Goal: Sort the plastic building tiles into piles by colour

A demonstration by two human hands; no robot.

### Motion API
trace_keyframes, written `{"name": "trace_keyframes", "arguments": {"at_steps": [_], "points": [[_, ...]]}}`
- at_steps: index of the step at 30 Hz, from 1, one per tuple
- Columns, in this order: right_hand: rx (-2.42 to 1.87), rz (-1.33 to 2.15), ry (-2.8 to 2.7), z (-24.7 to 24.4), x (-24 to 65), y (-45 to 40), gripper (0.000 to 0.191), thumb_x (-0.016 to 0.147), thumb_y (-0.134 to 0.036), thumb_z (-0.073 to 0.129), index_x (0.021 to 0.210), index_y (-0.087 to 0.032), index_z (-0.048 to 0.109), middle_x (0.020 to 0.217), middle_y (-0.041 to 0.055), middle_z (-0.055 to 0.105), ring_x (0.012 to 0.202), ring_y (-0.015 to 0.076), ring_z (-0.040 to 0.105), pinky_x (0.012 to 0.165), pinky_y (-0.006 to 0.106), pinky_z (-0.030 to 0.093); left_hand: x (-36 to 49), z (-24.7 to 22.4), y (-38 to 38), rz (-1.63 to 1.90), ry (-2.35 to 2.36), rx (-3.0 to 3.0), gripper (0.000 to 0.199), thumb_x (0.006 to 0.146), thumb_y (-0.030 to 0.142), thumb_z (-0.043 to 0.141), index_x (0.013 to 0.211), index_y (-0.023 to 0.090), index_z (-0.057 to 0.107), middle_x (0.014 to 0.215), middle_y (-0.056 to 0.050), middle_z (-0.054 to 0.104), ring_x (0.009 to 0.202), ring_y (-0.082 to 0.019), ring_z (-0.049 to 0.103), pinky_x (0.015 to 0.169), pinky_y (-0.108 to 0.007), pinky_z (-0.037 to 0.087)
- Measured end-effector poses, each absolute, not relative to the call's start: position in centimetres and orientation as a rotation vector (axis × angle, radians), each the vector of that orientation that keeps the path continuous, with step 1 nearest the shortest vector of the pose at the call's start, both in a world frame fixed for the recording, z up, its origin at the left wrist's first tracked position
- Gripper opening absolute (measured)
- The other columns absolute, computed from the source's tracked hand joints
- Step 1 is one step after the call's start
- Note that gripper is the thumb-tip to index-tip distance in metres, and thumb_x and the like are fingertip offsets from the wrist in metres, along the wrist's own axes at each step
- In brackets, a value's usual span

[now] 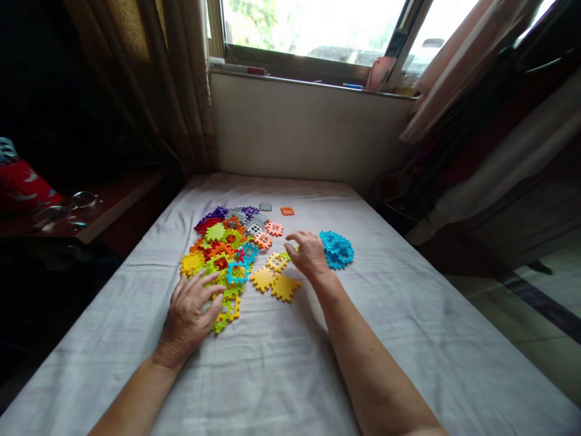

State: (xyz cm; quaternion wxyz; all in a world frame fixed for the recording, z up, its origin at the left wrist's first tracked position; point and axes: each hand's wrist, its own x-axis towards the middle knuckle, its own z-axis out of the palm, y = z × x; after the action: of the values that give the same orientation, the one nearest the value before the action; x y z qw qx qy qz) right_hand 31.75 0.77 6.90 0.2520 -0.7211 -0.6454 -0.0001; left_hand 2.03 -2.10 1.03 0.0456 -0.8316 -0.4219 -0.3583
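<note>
The left hand [190,315] lies flat, fingers spread, on the white bed sheet [408,339] at the near edge of the mixed tiles [227,248]. The right hand [309,254] hovers with fingers apart over two yellow tiles [275,283]. Best is to pinch one tile by its edge. Beyond it is one blue pile [336,248]; the mixed tiles are too many to count.
</note>
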Motion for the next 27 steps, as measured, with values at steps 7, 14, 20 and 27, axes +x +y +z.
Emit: {"name": "trace_keyframes", "arguments": {"at_steps": [7, 14, 20, 27], "points": [[-2.055, 0.182, -1.864, 5.5, 25.2, 2.5, 0.019, 0.089, -0.037, 0.057, 0.098, -0.028, 0.071, 0.098, 0.0038, 0.075, 0.091, 0.0201, 0.066, 0.078, 0.029, 0.045, 2.4, 1.4, -2.4, -1.083, -1.379, -2.561, 0.021, 0.089, 0.033, 0.051, 0.092, 0.028, 0.071, 0.119, -0.004, 0.071, 0.124, -0.027, 0.057, 0.112, -0.053, 0.034], [-2.014, 0.438, -1.550, 5.6, 25.5, 3.7, 0.016, 0.081, -0.032, 0.060, 0.093, -0.029, 0.071, 0.091, -0.0021, 0.075, 0.082, 0.0175, 0.068, 0.071, 0.026, 0.047, 2.4, 1.5, -2.5, -1.085, -1.375, -2.556, 0.021, 0.089, 0.032, 0.051, 0.092, 0.027, 0.071, 0.119, -0.004, 0.071, 0.124, -0.028, 0.057, 0.111, -0.054, 0.035], [-1.903, 0.341, -1.271, 6.9, 33.7, 2.0, 0.021, 0.080, -0.032, 0.058, 0.092, -0.022, 0.073, 0.088, 0.0030, 0.075, 0.081, 0.0171, 0.068, 0.075, 0.027, 0.048, 2.4, 1.2, -2.4, -1.079, -1.367, -2.563, 0.021, 0.089, 0.032, 0.051, 0.093, 0.028, 0.071, 0.119, -0.004, 0.071, 0.125, -0.028, 0.056, 0.111, -0.054, 0.034], [-1.817, 0.529, -0.762, 5.8, 45.0, -2.7, 0.031, 0.065, -0.035, 0.065, 0.087, -0.014, 0.071, 0.074, 0.0043, 0.071, 0.062, 0.0157, 0.064, 0.055, 0.023, 0.046, 2.2, 1.0, -2.0, -1.075, -1.317, -2.549, 0.022, 0.089, 0.034, 0.050, 0.092, 0.029, 0.071, 0.117, -0.004, 0.072, 0.122, -0.028, 0.058, 0.110, -0.054, 0.036]]}}
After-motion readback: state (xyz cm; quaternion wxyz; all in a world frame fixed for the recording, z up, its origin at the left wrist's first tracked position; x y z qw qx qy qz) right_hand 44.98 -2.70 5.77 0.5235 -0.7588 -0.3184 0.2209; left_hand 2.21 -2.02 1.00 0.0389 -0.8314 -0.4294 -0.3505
